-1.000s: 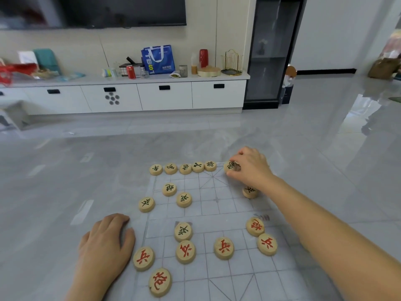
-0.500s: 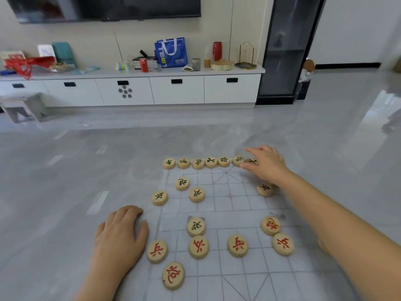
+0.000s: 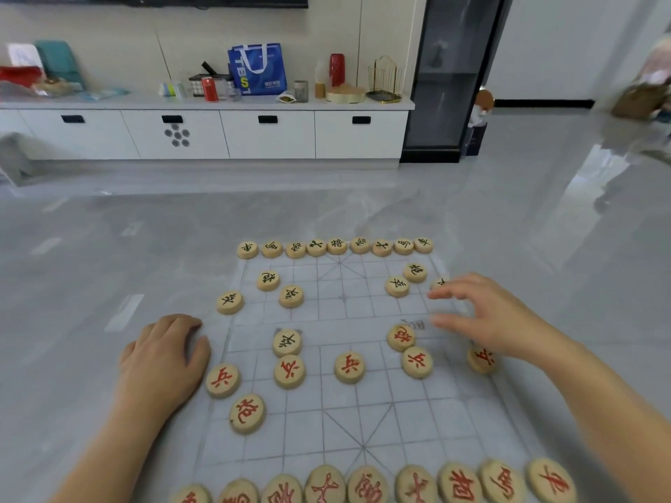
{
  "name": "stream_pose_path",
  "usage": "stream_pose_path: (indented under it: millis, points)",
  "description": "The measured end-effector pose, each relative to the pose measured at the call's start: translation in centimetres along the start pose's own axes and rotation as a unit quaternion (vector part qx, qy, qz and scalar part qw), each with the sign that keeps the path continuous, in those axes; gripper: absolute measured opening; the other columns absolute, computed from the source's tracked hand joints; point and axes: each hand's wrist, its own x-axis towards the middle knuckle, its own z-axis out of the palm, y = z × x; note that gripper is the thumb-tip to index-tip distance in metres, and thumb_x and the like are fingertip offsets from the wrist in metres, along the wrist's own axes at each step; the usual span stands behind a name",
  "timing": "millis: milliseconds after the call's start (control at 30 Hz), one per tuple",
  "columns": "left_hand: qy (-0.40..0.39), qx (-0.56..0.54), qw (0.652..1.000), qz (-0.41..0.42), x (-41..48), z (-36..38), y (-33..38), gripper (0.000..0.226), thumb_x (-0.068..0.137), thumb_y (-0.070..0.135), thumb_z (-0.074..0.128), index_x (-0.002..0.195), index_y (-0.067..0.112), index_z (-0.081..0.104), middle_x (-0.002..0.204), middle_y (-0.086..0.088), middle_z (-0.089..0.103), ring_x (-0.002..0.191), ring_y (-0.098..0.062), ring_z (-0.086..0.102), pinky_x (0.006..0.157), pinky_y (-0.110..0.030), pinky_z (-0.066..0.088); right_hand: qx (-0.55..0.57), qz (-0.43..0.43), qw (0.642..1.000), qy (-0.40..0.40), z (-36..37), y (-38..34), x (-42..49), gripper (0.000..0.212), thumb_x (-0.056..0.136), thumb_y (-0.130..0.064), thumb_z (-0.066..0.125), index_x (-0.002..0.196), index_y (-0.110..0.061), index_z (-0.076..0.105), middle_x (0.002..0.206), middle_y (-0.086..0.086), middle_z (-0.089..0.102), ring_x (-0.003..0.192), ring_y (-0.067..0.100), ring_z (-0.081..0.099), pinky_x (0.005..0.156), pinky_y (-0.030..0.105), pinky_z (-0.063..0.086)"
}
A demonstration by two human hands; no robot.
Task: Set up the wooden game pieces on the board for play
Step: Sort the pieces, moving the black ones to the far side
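Back comes the right hand (image 3: pixel 486 317) from the far row, fingers loosely spread, empty; black-marked piece (image 3: pixel 440 283) just beyond its fingertips (image 3: pixel 434 295); left hand (image 3: pixel 163 361) rests palm-down.

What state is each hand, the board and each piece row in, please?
board, flat on the floor.
left hand, open, palm-down beside the board's left edge.
right hand, open, fingers spread above the board.
far black row, nine pieces, face up.
near red row, face up, partly cut off.

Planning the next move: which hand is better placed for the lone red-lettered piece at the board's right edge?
Right, probably: right hand hovers beside that piece; left hand rests at the opposite edge.
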Motion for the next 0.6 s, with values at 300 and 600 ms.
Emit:
stream_pose_path:
  millis: [300,600]
  points:
    - [-0.010,0.011,1.000,-0.006,-0.1,-0.4,0.5,0.038,0.086,0.041,0.042,0.113,0.021,0.058,0.118,-0.006,0.060,0.111,-0.031,0.051,0.090,-0.048,0.038,-0.100,-0.008,0.989,-0.113,2.3,-1.7,-2.2,0.050,0.066,-0.061,0.070,0.106,-0.033,0.058,0.107,-0.014,0.050,0.101,0.006,0.045,0.087,0.024,0.040]
    - [-0.004,0.008,1.000,0.003,0.0,-0.2,0.2,0.029,0.089,0.036,0.047,0.112,0.021,0.058,0.117,-0.005,0.059,0.108,-0.030,0.051,0.089,-0.047,0.038,-0.150,-0.036,0.984,-0.089,2.6,-2.4,-2.3,0.040,0.073,-0.059,0.064,0.102,-0.033,0.058,0.101,-0.013,0.053,0.094,0.007,0.048,0.083,0.026,0.042]
